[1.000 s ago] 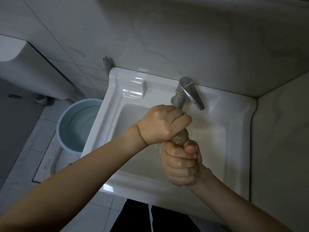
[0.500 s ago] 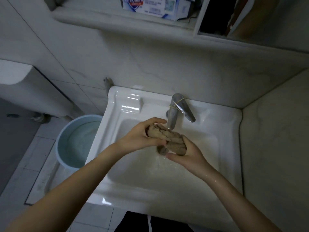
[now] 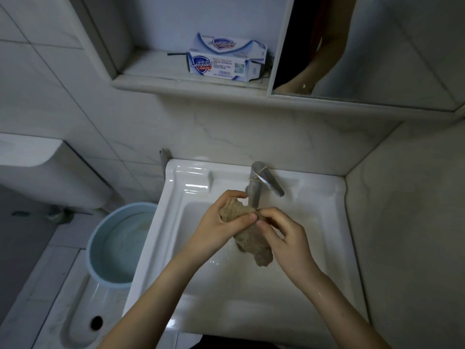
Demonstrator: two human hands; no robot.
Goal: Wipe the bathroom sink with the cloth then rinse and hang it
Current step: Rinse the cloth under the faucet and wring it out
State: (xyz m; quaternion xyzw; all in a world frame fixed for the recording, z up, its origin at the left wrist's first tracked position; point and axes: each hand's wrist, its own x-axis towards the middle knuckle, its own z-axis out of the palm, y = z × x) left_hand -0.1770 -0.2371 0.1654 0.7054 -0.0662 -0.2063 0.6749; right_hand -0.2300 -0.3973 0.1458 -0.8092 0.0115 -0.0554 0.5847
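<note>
A wet brown cloth (image 3: 251,238) hangs crumpled over the bowl of the white sink (image 3: 324,215), just below the chrome tap (image 3: 259,187). My left hand (image 3: 221,227) pinches its upper left part between thumb and fingers. My right hand (image 3: 284,233) grips the cloth from the right, with fingertips meeting the left thumb. The cloth's lower end dangles free beneath both hands. Water drops sit on my right wrist and in the bowl.
A blue bucket (image 3: 100,238) of water stands on the floor left of the sink, beside a squat toilet pan (image 3: 83,313). A soap box (image 3: 224,61) lies on the wall shelf (image 3: 156,81) above. A mirror cabinet (image 3: 327,46) hangs at upper right.
Both fists were wringing the twisted cloth; now they have loosened it and it hangs partly unrolled. The view has tilted upward, showing the shelf and mirror.
</note>
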